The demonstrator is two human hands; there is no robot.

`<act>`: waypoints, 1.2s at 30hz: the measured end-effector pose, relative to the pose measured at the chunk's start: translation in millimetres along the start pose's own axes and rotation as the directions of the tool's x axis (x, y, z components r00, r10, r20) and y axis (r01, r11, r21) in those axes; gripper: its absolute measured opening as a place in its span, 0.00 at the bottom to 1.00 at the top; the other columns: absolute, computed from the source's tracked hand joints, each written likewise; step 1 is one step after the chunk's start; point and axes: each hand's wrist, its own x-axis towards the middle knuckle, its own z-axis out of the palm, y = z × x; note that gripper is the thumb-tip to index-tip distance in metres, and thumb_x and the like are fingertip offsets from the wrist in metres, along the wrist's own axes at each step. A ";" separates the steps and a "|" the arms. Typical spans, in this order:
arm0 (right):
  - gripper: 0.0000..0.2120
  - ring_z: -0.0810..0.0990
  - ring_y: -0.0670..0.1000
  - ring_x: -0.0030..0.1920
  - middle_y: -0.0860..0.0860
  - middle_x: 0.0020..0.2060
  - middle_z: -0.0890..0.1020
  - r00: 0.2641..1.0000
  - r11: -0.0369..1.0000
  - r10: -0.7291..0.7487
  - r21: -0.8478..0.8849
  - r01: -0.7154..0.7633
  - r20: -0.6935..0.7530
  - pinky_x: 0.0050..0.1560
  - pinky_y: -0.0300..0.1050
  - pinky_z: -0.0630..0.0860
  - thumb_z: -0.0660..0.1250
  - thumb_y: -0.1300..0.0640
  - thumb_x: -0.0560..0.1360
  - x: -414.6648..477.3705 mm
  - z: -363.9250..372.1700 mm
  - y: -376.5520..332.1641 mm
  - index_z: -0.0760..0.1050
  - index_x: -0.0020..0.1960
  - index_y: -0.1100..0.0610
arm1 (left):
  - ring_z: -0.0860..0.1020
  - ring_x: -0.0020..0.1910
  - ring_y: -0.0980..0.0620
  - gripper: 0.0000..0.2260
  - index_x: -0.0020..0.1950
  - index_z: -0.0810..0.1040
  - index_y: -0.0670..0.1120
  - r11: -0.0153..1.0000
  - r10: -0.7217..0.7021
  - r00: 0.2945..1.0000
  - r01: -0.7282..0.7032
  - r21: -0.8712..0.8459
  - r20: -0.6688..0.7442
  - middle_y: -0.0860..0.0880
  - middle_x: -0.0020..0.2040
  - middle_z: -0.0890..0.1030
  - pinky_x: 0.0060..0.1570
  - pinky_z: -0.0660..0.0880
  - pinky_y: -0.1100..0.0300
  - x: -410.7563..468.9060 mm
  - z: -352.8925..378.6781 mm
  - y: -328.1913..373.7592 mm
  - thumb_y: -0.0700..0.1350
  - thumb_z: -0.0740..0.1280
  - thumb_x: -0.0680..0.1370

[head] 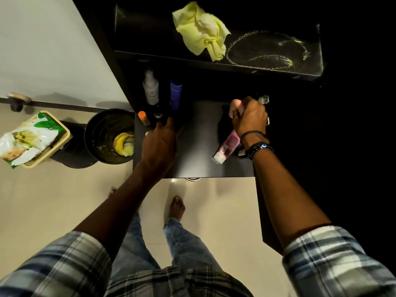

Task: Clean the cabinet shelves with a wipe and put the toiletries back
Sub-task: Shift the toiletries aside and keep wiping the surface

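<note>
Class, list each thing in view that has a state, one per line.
Upper shelf: smeared with residue.
Yellow cloth: crumpled, on that shelf.
Pink tube: tilted, gripped by right hand.
White spray bottle: upright.
Blue bottle: upright.
Bin: open, banana peel inside.
Left hand: at dark bottles, grip unclear.

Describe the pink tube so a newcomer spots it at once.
Find the dark cabinet's lower shelf. On its right, the right hand grips the pink tube. It alone is pink, tilted, with a white cap pointing toward the front edge.

Head-worn camera looks steeply down, close above the shelf (197,151).
</note>
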 end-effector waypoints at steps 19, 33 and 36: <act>0.24 0.79 0.59 0.56 0.56 0.63 0.73 0.992 0.989 -0.121 -0.085 0.124 0.035 0.56 0.47 0.75 0.65 0.67 0.73 11.5 -3.6 39.3 0.69 0.68 0.55 | 0.80 0.46 0.43 0.11 0.62 0.71 0.43 0.960 0.279 0.960 -0.279 -0.006 0.027 0.42 0.47 0.80 0.38 0.66 0.58 44.6 52.7 103.3 0.42 0.58 0.80; 0.23 0.78 0.57 0.57 0.55 0.64 0.72 0.989 0.988 -0.145 0.052 0.147 -0.037 0.60 0.48 0.76 0.64 0.67 0.74 7.9 -2.6 46.4 0.70 0.68 0.56 | 0.80 0.49 0.43 0.13 0.64 0.69 0.46 0.956 0.292 0.954 -0.294 0.012 0.073 0.43 0.54 0.79 0.42 0.72 0.55 49.9 73.9 104.0 0.48 0.58 0.81; 0.24 0.77 0.57 0.57 0.56 0.63 0.73 0.987 0.984 -0.140 0.102 0.147 -0.073 0.59 0.47 0.76 0.64 0.68 0.72 1.8 -7.5 42.9 0.71 0.67 0.57 | 0.79 0.48 0.43 0.12 0.62 0.71 0.46 0.952 0.306 0.951 -0.306 0.015 0.037 0.45 0.54 0.78 0.42 0.72 0.54 46.8 71.3 98.8 0.48 0.57 0.81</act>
